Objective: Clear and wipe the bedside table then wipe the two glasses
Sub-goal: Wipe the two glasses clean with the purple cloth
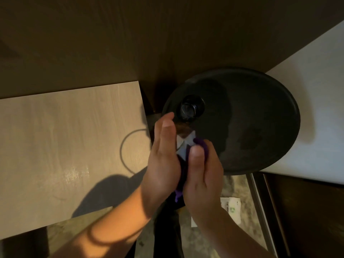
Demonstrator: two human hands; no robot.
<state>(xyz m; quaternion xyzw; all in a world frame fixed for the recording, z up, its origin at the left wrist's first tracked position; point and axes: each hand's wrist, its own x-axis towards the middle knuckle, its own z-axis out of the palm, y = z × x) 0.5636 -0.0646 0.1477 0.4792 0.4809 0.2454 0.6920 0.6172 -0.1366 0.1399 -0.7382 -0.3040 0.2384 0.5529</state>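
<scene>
A round dark bedside table fills the centre right. One clear glass stands on its left part. In front of the table's near-left edge, my left hand holds a second glass, mostly hidden between my palms. My right hand presses a purple cloth against that glass from the right. Part of the cloth hangs below my hands.
A light wooden surface lies to the left, crossed by shadows. White bedding borders the round table on the right. A small printed paper lies on the mottled floor below. Dark wood panelling runs behind.
</scene>
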